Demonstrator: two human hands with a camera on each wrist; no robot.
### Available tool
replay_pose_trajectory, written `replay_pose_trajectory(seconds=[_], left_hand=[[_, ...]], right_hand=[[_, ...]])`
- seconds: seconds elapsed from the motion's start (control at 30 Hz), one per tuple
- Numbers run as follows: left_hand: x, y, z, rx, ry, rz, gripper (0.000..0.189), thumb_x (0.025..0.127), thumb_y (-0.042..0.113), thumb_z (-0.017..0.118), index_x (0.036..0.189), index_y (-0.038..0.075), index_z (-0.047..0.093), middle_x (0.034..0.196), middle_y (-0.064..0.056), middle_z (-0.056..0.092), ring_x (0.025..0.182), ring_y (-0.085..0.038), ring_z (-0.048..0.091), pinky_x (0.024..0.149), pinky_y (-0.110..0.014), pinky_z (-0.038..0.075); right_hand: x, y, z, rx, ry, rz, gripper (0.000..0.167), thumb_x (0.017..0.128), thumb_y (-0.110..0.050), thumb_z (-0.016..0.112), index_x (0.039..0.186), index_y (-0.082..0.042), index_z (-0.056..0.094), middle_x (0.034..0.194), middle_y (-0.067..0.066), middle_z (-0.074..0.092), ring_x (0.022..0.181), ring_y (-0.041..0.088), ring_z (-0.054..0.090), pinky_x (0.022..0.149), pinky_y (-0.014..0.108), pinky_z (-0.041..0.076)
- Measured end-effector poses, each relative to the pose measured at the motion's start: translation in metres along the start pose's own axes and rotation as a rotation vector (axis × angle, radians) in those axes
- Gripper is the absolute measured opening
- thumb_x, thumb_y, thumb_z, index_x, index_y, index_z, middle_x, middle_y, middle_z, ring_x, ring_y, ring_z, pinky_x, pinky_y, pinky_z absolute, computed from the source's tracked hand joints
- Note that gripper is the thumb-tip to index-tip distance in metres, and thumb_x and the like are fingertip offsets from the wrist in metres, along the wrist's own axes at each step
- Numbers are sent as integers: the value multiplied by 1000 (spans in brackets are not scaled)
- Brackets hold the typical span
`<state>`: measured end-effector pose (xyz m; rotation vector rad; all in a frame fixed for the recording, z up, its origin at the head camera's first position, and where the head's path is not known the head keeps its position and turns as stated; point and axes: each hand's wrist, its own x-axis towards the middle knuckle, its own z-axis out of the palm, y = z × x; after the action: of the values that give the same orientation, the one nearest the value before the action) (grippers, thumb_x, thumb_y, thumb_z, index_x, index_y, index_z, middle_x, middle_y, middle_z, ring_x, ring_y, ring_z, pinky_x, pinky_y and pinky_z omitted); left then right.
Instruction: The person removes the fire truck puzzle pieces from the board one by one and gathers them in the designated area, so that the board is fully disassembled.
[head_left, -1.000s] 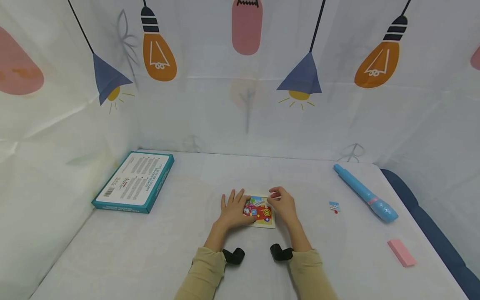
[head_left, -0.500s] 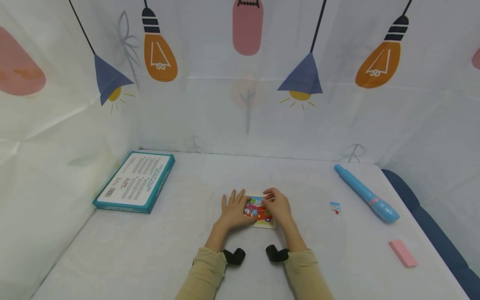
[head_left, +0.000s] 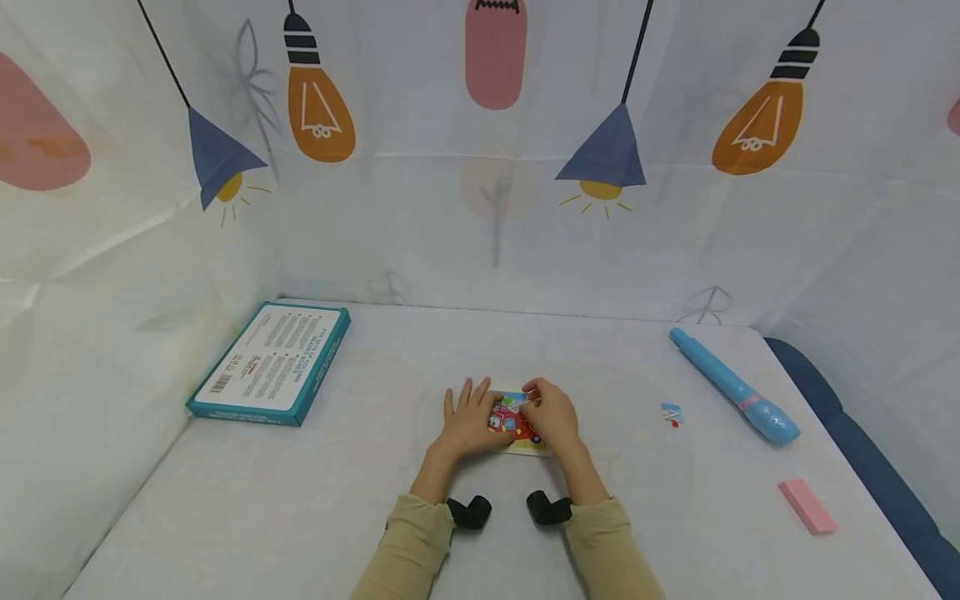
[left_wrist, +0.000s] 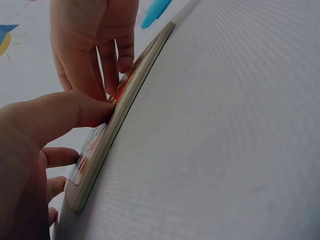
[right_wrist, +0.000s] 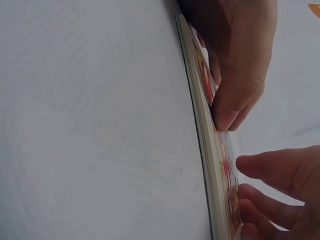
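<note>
A small wooden jigsaw puzzle (head_left: 517, 448) lies in mid-table, printed with a red vehicle. My left hand (head_left: 467, 423) rests on its left side with fingers spread. In the left wrist view the left thumb (left_wrist: 92, 112) presses by the near edge. Over the puzzle's right part is my right hand (head_left: 553, 414), hiding some of the picture. The right wrist view has its thumb (right_wrist: 252, 166) and fingertips slightly apart at the puzzle's face, with nothing seen lifted between them. A loose puzzle piece (head_left: 672, 414), blue with white and red, lies further right.
At the left lies a teal box (head_left: 266, 364) with a printed white face. A light-blue pen-shaped object (head_left: 731, 385) and a pink block (head_left: 807, 506) lie on the right. White patterned curtains (head_left: 420, 225) stand behind the table, with a dark blue chair (head_left: 885, 467) beyond its right edge.
My right hand has moved a little left across the puzzle and covers more of the picture. The left hand and the loose piece have stayed put.
</note>
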<state>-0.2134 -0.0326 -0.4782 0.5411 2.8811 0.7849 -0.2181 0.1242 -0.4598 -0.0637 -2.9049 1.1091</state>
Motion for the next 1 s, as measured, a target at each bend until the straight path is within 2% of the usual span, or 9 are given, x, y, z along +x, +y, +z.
replay_pose_trajectory(seconds=[0.23, 0.7, 0.87, 1.0], left_hand=[[0, 0, 1, 11, -5, -4, 68, 74, 47, 65, 132, 15, 47, 150, -10, 27, 139, -35, 11, 106, -61, 1], [1, 0, 1, 2, 8, 4, 69, 73, 46, 66, 131, 15, 47, 149, -11, 27, 139, -37, 12, 105, -62, 2], [2, -1, 1, 3, 7, 5, 69, 73, 46, 66, 131, 14, 47, 149, -11, 27, 139, -37, 12, 105, -62, 2], [2, -1, 2, 4, 11, 7, 69, 72, 47, 66, 130, 15, 48, 149, -11, 28, 139, -37, 13, 105, -62, 2]], right_hand=[[1, -1, 3, -45, 13, -35, 27, 76, -11, 71, 101, -6, 63, 88, 7, 63, 76, 19, 55, 68, 37, 45], [3, -1, 4, -9, 6, -24, 32, 76, -9, 72, 107, -7, 64, 87, 7, 58, 76, 19, 52, 65, 33, 42], [3, -3, 4, -43, -16, -17, 36, 77, -10, 71, 111, -4, 64, 89, 8, 57, 77, 18, 52, 68, 34, 44], [3, -3, 4, -53, -27, -16, 34, 77, -10, 70, 110, -3, 66, 93, 9, 55, 79, 19, 53, 71, 37, 45]])
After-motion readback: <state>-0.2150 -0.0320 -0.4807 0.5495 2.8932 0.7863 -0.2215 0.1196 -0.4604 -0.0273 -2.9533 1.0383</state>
